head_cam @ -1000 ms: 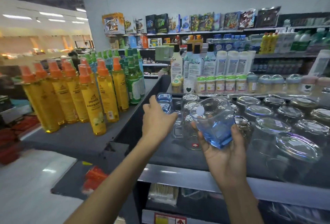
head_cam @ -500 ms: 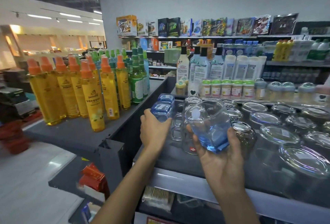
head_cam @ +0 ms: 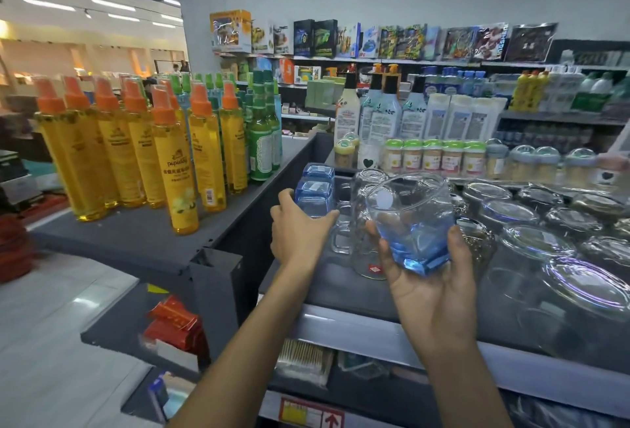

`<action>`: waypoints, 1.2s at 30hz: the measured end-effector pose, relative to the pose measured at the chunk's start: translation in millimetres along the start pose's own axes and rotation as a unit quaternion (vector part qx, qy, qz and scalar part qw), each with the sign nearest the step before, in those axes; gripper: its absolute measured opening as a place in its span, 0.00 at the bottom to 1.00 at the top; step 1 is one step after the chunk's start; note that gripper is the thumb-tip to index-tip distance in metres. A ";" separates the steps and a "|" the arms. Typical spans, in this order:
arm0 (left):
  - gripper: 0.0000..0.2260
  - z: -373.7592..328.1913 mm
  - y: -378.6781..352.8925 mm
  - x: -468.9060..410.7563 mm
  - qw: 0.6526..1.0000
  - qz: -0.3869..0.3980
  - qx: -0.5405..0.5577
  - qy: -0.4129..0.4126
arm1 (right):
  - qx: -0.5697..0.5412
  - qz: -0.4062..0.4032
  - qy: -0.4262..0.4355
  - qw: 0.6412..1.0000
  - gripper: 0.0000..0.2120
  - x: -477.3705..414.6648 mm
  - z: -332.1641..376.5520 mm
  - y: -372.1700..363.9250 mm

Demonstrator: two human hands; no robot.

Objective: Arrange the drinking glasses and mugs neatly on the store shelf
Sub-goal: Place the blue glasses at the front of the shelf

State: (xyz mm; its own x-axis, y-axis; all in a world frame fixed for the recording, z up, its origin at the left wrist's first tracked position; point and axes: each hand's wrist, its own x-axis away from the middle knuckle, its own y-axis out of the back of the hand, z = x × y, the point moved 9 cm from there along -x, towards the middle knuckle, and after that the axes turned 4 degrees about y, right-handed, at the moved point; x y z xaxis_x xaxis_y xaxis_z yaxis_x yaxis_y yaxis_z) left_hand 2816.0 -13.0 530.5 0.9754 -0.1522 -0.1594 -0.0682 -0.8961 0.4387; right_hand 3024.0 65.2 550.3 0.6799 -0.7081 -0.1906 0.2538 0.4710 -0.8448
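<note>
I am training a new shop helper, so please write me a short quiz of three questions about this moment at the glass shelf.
1. True or false: the right hand holds a blue glass in the air.
2. Choose one. What does the left hand grip?
A. a green bottle
B. the front blue glass on the shelf
C. a clear mug
3. Fill the gap: the yellow bottles to the left have caps of ___ colour.

Key: 1 true; 2 B; 3 orange.
</note>
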 end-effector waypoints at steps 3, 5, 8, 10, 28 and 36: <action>0.35 0.4 0.5 -1.0 1.000 0.006 0.001 -0.005 | 0.004 0.002 0.004 1.000 0.16 -1.4 0.4 -0.3; 0.33 0.0 2.0 -1.5 1.000 0.006 0.004 -0.008 | 0.009 0.004 0.003 1.000 0.16 -2.4 -0.8 0.1; 0.31 0.7 4.0 -1.1 1.000 0.005 0.017 -0.011 | 0.005 0.001 -0.001 1.000 0.16 -2.6 -3.0 2.3; 0.30 1.7 4.3 -0.8 1.000 0.004 0.022 -0.012 | 0.000 0.006 -0.002 1.000 0.16 -2.5 -3.5 2.9; 0.34 7.2 0.6 -3.3 1.000 0.016 0.018 0.007 | -0.012 0.027 -0.011 1.000 0.19 -1.7 -4.5 5.6; 0.32 6.6 2.2 -1.2 1.000 0.017 0.020 0.006 | 0.000 0.031 0.002 1.000 0.20 -1.2 -1.6 5.0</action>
State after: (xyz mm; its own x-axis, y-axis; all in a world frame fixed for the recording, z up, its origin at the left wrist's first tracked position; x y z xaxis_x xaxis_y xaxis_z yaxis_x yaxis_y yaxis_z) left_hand 2813.3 -17.5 525.8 0.9749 -0.1777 -0.1341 -0.1091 -0.9065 0.4079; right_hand 3023.4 67.6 545.6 0.6913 -0.6795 -0.2455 0.2107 0.5146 -0.8311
